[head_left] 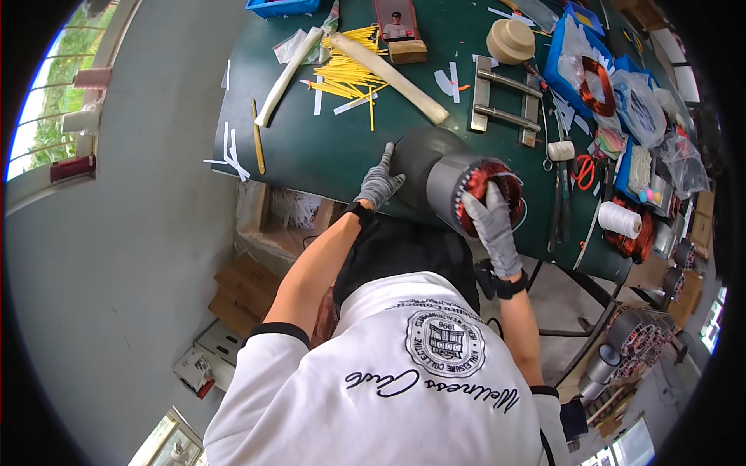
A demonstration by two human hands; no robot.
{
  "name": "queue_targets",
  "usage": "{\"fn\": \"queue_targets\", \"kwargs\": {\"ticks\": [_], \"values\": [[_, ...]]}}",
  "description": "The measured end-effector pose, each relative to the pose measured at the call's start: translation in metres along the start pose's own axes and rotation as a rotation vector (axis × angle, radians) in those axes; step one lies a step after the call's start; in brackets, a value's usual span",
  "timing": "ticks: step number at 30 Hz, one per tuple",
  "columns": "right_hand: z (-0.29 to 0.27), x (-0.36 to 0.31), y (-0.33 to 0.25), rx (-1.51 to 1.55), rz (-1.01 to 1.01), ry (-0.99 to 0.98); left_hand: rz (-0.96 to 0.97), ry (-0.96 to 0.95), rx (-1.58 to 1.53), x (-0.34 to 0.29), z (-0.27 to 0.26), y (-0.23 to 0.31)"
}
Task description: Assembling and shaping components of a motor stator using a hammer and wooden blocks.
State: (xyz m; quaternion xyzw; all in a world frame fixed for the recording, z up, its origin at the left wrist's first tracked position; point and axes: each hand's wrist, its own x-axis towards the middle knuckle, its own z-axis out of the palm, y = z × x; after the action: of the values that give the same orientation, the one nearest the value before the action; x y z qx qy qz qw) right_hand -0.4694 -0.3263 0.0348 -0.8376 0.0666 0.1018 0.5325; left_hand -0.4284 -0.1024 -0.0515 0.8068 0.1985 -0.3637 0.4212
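Note:
A motor stator [445,190] lies tilted at the front edge of the green table, its grey metal shell facing left and its red-brown copper windings [513,186] facing right. My right hand [496,231], in a grey glove, grips the winding end, with fingers reaching into the bore; their tips are partly hidden. Against the stator's left side rests a dark grey rounded piece [426,154]. Beside that piece is my gloved left hand [379,183], its index finger stretched out along the table and holding nothing. Whether it touches the piece I cannot tell.
Yellow sticks [353,66] and two pale mallet-like bars [388,78] lie at the back. A metal frame [505,105], red scissors [583,172], thread spools [619,220] and blue bins [561,62] crowd the right side. A phone [398,22] leans on a wooden block [408,53].

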Motion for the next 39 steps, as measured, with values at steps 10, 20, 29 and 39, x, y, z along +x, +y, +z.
{"fn": "queue_targets", "kwargs": {"ticks": [10, 20, 29, 39], "values": [[0.037, 0.034, -0.029, -0.196, 0.029, -0.050, 0.046, -0.080, -0.075, -0.003, -0.010, -0.007], [-0.031, 0.018, -0.012, 0.408, 0.275, -0.056, 0.015, -0.056, -0.104, 0.002, -0.004, -0.005], [-0.144, 0.025, 0.136, 0.762, 0.437, 0.396, 0.012, -0.045, -0.143, -0.002, -0.001, -0.005], [-0.165, 0.019, 0.178, 0.877, 0.401, 0.414, -0.058, -0.017, -0.080, 0.002, 0.014, -0.008]]}}
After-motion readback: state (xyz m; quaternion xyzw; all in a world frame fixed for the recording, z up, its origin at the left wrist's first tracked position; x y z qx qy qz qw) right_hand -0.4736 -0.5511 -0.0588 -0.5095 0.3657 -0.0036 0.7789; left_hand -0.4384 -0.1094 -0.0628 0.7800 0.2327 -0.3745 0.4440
